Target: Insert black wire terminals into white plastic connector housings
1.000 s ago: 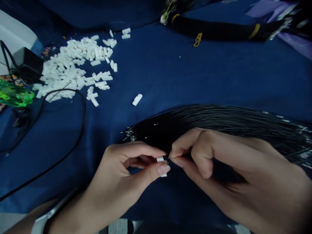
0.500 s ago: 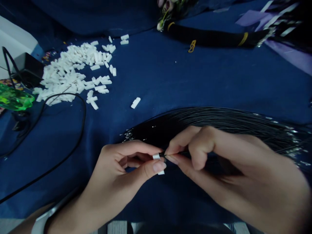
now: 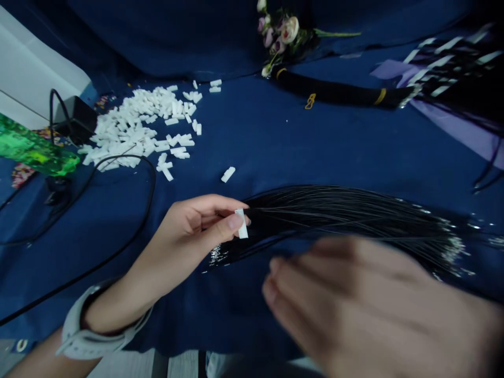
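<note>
My left hand (image 3: 205, 226) is closed, pinching a small white rectangular tag (image 3: 241, 224) between thumb and fingers. Thin black cord seems to run from beside the tag to the right, over the bundle. That bundle of black cords (image 3: 338, 210) lies on the blue cloth, with shiny metal-looking ends at both sides. My right hand (image 3: 338, 299) is in front of the bundle, closer to the camera and smeared by motion. Its fingers are bent, and whether anything is between them cannot be made out.
A heap of white tags (image 3: 126, 126) lies at the left, with one loose piece (image 3: 228, 174) nearer. A black cable (image 3: 118, 241) loops beside a green bottle (image 3: 39, 147). Farther back are a banded black cord bundle (image 3: 334, 92), artificial flowers (image 3: 289, 30) and purple ribbon (image 3: 452, 126).
My right hand has let go at the tag and moved down and away from my left hand. The left hand keeps the tag, now higher and farther left in view. The view has shifted.
</note>
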`<state>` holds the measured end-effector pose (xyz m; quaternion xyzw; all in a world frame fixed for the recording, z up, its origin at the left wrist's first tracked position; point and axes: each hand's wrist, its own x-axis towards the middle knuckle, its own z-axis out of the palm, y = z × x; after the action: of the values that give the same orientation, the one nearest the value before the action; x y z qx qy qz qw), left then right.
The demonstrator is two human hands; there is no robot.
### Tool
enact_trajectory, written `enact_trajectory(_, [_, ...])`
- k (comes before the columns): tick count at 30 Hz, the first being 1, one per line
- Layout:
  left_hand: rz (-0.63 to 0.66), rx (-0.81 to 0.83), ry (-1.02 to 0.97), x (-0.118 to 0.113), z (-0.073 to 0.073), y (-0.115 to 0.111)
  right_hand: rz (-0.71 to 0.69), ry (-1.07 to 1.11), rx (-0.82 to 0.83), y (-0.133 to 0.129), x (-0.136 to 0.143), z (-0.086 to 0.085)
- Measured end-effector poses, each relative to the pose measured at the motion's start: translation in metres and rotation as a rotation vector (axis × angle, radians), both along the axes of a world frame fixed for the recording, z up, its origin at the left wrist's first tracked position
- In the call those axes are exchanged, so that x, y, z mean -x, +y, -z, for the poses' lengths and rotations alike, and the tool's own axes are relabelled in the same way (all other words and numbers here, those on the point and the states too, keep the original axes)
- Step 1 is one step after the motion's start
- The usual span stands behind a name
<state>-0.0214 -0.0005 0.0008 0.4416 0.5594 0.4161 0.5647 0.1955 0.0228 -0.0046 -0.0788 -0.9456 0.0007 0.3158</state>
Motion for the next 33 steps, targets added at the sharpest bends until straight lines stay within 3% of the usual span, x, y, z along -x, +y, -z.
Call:
enact_trajectory(1, [-0.003,-0.001,0.01,0.001,0.001,0.001,-0.035,0.005,-0.047,-0.004,0.002,0.003])
enact_trajectory(7, [-0.013,-0.112,0.141,0.0,0.001,0.004,0.184,-0.173,-0.106,-0.003,0.012,0.019])
enact_trajectory(13, [-0.001,-0.143,0.181,-0.001,0.005,0.007,0.19,-0.219,-0.066,0.002,0.01,0.019])
enact_trajectory(21, [-0.078,-0.117,0.026,-0.006,0.012,0.013,0.168,-0.16,-0.138,0.006,0.012,0.019])
enact_trajectory(24, [-0.07,-0.094,-0.026,-0.005,0.011,0.012,0.173,-0.145,-0.063,0.008,0.009,0.013])
enact_trajectory(28, [-0.057,-0.098,0.015,-0.002,0.006,0.008,0.185,-0.09,0.179,0.008,-0.001,0.006])
enact_trajectory(33, [-0.035,-0.108,0.1,-0.001,0.001,0.003,0.36,0.038,0.253,0.013,-0.01,0.002])
